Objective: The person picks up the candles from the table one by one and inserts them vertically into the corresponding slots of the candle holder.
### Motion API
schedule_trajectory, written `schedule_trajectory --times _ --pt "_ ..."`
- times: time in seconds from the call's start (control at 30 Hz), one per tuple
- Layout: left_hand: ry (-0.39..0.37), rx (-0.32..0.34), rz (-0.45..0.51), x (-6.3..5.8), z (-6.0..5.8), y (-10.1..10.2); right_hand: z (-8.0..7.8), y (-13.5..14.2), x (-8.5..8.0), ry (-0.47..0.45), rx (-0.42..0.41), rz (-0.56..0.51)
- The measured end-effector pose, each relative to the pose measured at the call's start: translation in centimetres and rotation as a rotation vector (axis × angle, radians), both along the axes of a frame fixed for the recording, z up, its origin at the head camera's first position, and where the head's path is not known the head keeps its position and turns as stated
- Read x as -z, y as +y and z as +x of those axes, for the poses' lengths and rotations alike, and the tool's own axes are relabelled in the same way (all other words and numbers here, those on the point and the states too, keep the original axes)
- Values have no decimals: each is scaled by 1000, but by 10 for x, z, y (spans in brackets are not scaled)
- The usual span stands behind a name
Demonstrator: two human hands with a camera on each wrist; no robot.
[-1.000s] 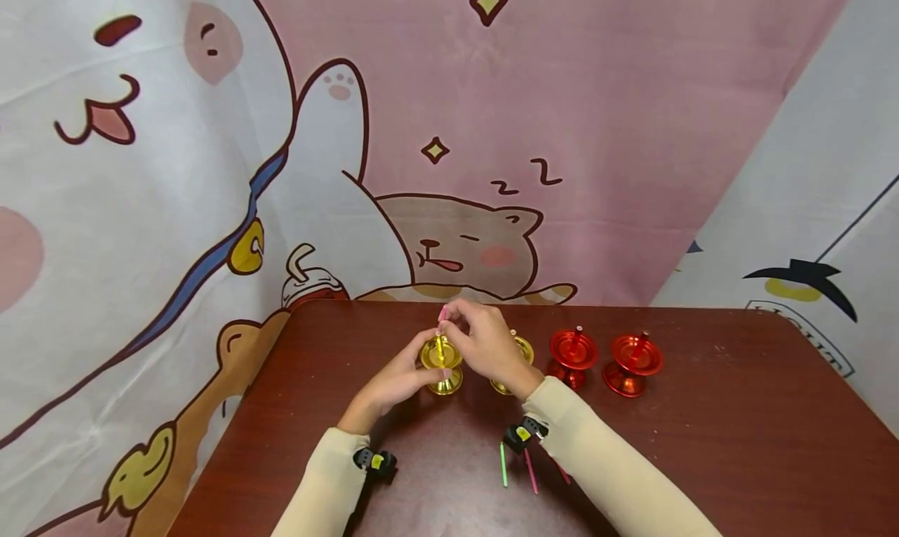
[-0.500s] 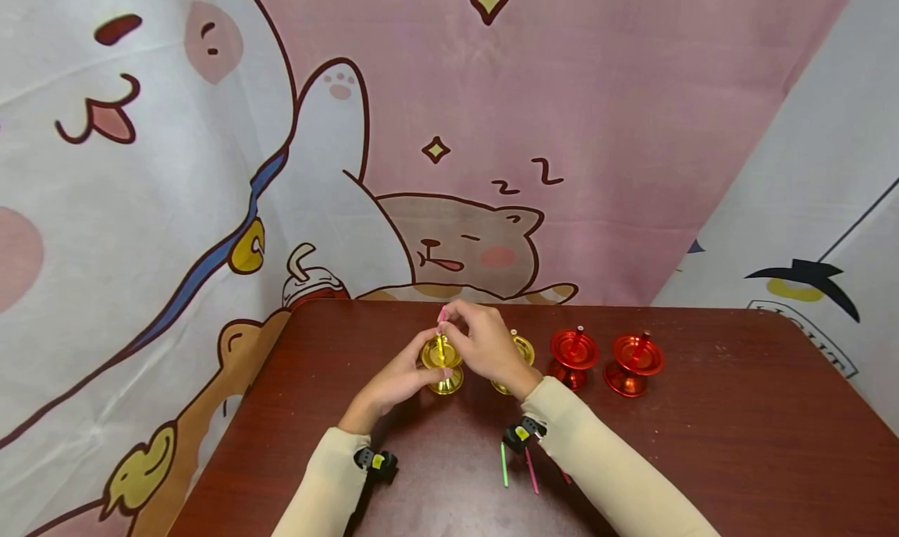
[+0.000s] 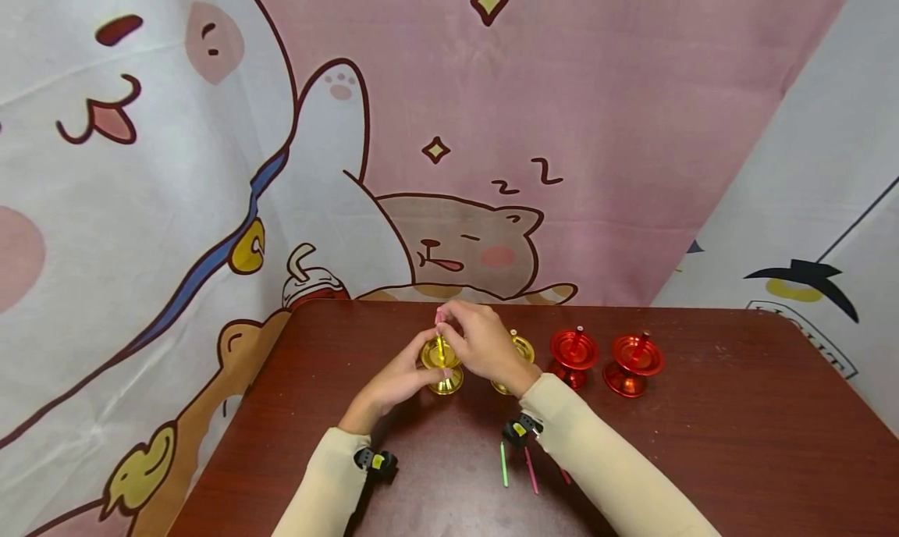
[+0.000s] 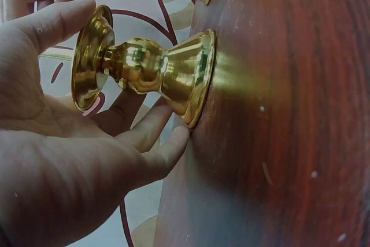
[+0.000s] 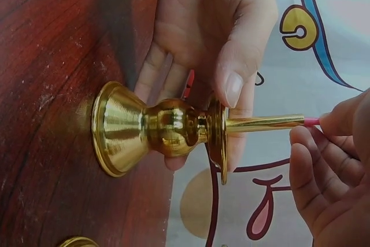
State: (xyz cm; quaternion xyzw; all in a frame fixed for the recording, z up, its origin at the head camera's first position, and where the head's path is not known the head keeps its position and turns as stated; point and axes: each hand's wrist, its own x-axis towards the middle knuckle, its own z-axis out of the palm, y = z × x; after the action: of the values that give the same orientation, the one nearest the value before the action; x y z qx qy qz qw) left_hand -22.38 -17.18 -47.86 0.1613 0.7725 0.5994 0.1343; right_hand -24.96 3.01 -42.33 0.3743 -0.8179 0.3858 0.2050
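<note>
Near the back of the table stands a gold candle holder [image 3: 445, 381] with a dish and a thin upright tube [image 5: 263, 123]. Around it my left hand [image 3: 396, 379] curls, thumb on the dish rim and other fingers by the stem and base, as the left wrist view shows. My right hand [image 3: 486, 343] pinches a thin pink stick [image 5: 311, 121] between thumb and fingertips. The stick's lower end sits at the tube's mouth, in line with the tube. Behind my right hand, a second gold holder [image 3: 523, 350] is partly hidden.
Two red holders [image 3: 573, 351] of the same shape stand to the right. A green stick [image 3: 503, 465] and pink sticks [image 3: 531, 470] lie on the table near my right wrist, one partly under the sleeve. A printed cloth [image 3: 597, 131] hangs behind the table's back edge.
My right hand has shifted slightly left, and the pink stick has gone from leaning above the tube to standing nearly straight over it. The left hand and the holder have stayed put.
</note>
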Motion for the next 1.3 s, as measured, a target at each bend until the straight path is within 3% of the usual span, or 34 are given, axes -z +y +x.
schedule_trajectory --times 1.3 --pt "-7 2 -6 -1 0 0 -7 3 -3 63 -49 105"
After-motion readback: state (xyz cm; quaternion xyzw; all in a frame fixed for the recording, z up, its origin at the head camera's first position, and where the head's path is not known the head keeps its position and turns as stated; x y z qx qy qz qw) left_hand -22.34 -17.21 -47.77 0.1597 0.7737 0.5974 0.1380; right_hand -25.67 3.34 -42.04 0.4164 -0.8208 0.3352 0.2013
